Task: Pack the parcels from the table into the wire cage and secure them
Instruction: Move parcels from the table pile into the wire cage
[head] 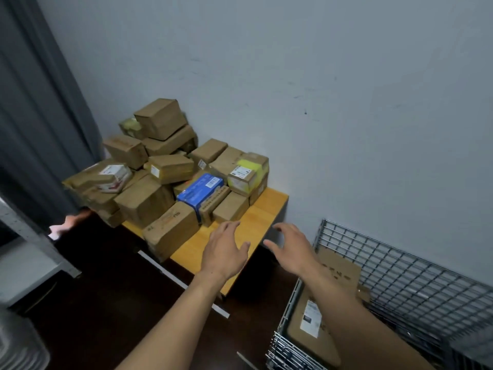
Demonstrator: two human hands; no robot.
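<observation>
Pale grey wall closes off a corner where a wooden table [266, 209] stands, and on it lies a heap of parcels [149, 198], mostly brown cardboard boxes stacked two and three high against the wall. Among them a blue box [200, 192] lies tilted near the front, a box with yellow tape [249, 172] sits at the heap's right end, a white and red packet [114, 177] rests on the left side, and a plain brown box [160, 118] crowns the stack. One long brown box [170, 232] sits at the table's front edge. Above the wood in front of the heap hovers the left hand [224, 252], palm down, fingers spread and relaxed, holding nothing. The right hand [290, 249] hangs just beside the table's right corner, fingers likewise splayed and slightly bent, with nothing in it. Lower right, just beside the table and against the wall, stands the wire cage [400, 276] with its metal grid walls. Inside it lie at least two brown cardboard boxes: a flat box with a white label [309, 324] near the front and a second box [341, 271] behind it, both partly hidden by the right forearm. A dark grey curtain [40, 116] hangs left of the heap, a grey metal frame [29, 231] stands below it, and the floor [106, 303] is dark.
</observation>
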